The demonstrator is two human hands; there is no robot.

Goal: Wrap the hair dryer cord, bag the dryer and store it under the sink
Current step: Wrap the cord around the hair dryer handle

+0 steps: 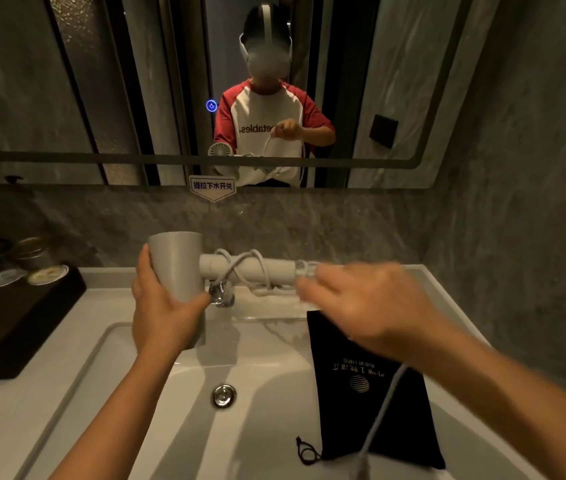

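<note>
I hold a grey hair dryer (179, 261) over the sink, its handle (276, 268) pointing right. My left hand (163, 303) grips the barrel. A white cord (243, 263) is looped around the handle, and more of it trails down at the lower right (383, 410). My right hand (364, 303), blurred by motion, is closed on the cord at the handle's end. A black drawstring bag (371, 393) with gold print lies flat on the sink's right edge, below my right hand.
The white sink basin (267, 427) has a chrome drain (224, 395) and a chrome faucet (220, 294) just under the dryer. A dark tray (21, 320) with cups and tins stands at the left. A mirror (136, 81) hangs on the grey stone wall.
</note>
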